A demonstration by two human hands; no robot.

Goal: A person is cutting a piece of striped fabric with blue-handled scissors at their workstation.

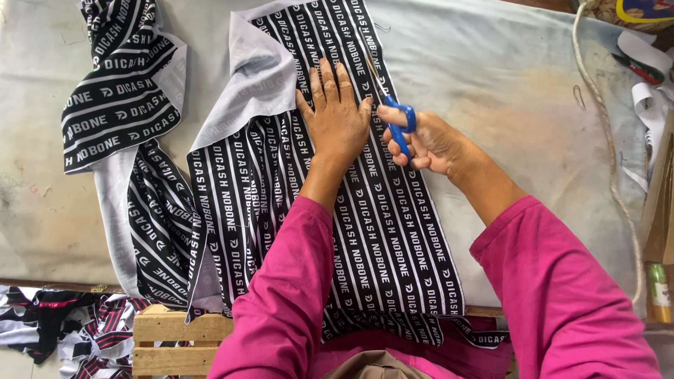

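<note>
Beside left hand [337, 116]: scissors [393, 105] in right-hand grip.

Two hands [337, 116] [425, 140], one blue-handled scissors [401, 126], two printed fabric pieces [379, 231] [123, 84].

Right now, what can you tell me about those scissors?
The scissors have bright blue plastic handle loops and slim metal blades pointing away from the person. The right hand grips them, fingers through the loops. The blades lie along the black, white-striped printed fabric, beside the left hand pressed flat on it.
</note>
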